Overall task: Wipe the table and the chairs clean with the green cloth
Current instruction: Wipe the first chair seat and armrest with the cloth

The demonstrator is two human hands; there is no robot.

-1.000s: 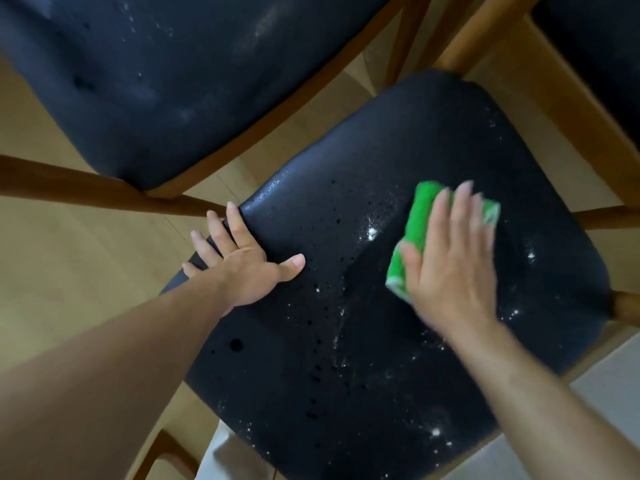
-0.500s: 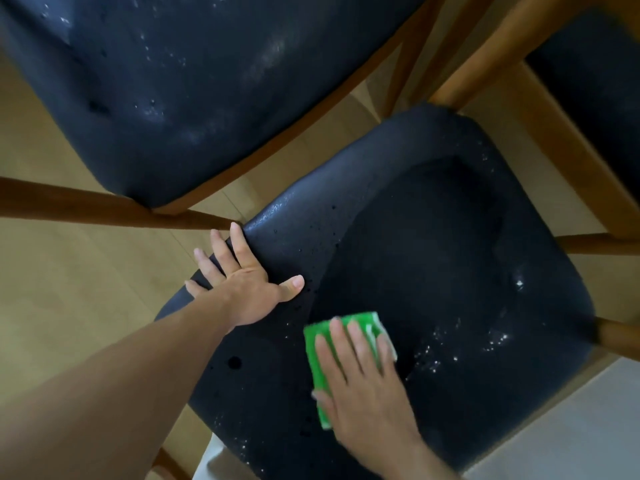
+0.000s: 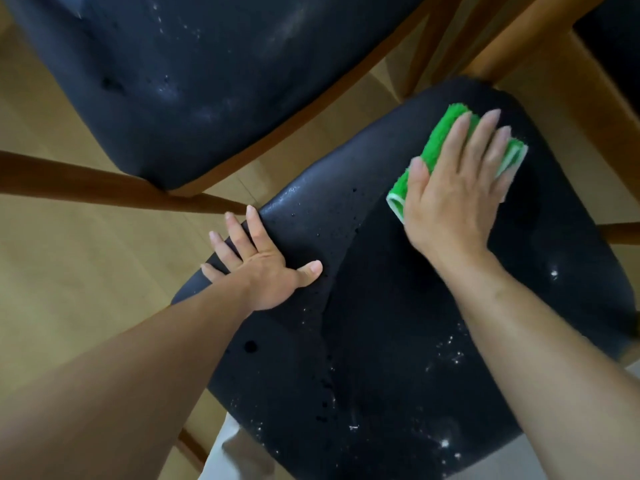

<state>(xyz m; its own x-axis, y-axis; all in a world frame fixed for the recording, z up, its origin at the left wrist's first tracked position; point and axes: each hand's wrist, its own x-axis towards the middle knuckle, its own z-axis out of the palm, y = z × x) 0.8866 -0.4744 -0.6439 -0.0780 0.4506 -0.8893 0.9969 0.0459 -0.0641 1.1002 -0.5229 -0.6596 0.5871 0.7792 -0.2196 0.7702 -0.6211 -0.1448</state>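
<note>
- Pale wood floor [image 3: 62, 271] under two dark chairs; you lean over the nearer chair seat [image 3: 398, 323]
- Your left hand [image 3: 263, 268], fingers spread flat, braces its edge, probably steadying it
- Your right hand [image 3: 457, 188], fingers straight, presses the folded green cloth [image 3: 440, 147] on the seat's far side; white specks [image 3: 446, 355] remain nearer you

The cloth [image 3: 446, 147] is bright green, with a pale, whitish edge showing at its folded ends. The seat [image 3: 398, 306] beneath it is black, glossy in a broad band and speckled with small white flecks and dark droplets. A second seat [image 3: 180, 74] is black too, dusted with faint white specks and greyish smears. The chair frames [image 3: 104, 183] are warm reddish-brown wood. The floor [image 3: 69, 271] is light tan wood grain. A pale grey patch [image 3: 239, 452] shows at the bottom edge.
</note>
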